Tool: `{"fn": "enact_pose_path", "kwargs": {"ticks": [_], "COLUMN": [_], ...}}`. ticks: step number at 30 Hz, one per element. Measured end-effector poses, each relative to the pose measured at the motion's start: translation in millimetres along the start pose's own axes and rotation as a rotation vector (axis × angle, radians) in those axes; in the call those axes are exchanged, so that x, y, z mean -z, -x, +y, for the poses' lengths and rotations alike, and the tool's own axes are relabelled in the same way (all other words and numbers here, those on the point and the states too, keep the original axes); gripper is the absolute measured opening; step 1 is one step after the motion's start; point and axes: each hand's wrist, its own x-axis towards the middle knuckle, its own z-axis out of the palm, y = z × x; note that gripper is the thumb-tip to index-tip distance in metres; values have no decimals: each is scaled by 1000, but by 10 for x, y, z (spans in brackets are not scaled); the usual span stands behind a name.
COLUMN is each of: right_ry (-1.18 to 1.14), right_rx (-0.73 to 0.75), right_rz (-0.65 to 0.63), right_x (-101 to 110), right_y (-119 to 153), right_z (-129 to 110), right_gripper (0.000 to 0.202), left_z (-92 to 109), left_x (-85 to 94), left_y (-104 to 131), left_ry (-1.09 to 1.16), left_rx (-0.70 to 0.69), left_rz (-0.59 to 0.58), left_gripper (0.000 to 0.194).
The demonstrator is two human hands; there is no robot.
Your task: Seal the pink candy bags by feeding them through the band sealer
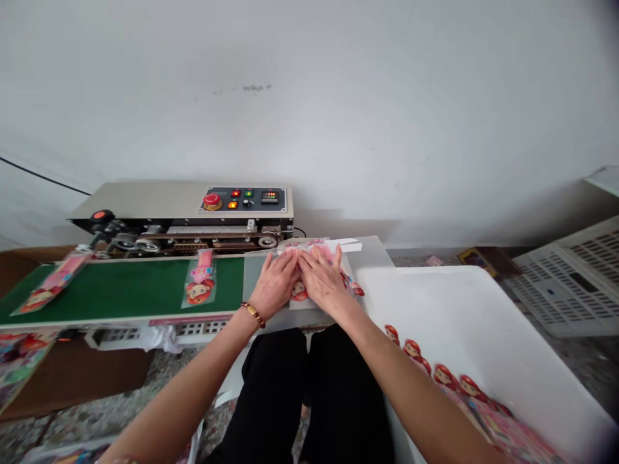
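My two hands meet over a small white board at the right end of a band sealer. Under their fingertips lies a clear plastic packet with a pink, red-haired cartoon figure in it. My left hand, a beaded bracelet on its wrist, closes on the packet's left side. From the right, my right hand closes on the same packet, thumb side towards the left hand. The fingers hide most of the packet. More printed figures and white strips lie beside and behind my right hand.
Left of my hands runs a green conveyor belt carrying two filled packets, one nearer and one farther left. The sealer's control panel has lit buttons. A white foam box holds red-haired figures. Plastic crates stand right.
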Motion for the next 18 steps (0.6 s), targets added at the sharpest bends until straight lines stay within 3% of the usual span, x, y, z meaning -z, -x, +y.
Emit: {"fn": "enact_pose_path", "kwargs": {"ticks": [3, 11, 18], "right_ry": [-36, 3, 31], "right_rx": [-35, -41, -39], "right_rz": [-23, -122, -120], "right_x": [111, 155, 85], "right_y": [-85, -720, -739], "right_z": [39, -20, -4], "right_gripper": [46, 34, 33], "left_z": [157, 121, 133], "left_x": [-129, -166, -191], "left_y": [-68, 8, -2], "left_ry": [-9, -20, -15], "left_rx": [16, 18, 4], "left_rz": [11, 50, 62], "left_gripper": [43, 40, 38]}}
